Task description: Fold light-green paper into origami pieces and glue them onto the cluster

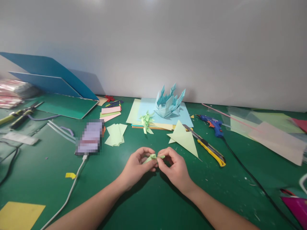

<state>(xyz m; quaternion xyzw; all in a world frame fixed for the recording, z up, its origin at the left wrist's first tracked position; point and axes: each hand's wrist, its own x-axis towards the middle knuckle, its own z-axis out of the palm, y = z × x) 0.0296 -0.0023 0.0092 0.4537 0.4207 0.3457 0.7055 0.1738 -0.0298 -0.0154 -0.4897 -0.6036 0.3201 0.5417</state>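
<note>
Between my two hands is a small folded piece of light green paper (153, 157). My left hand (140, 162) pinches its left part with thumb and fingers. The thumb and forefinger of my right hand (174, 166) close on its narrow right end. Beyond my hands lies a light green origami piece with pointed leaves (146, 120), at the front of a stack of coloured paper (134, 111). A pale blue origami piece with upright spikes (169, 103) stands on that stack. Light green paper sheets (183, 139) with angled edges lie past my right hand.
A yellow utility knife (211, 151) and a blue glue gun (214, 124) with a black cord lie right. Left are small green slips (116, 134), a phone (90, 137) on a white cable, pliers (21, 116) and blue boards (55, 81). A wall rises behind.
</note>
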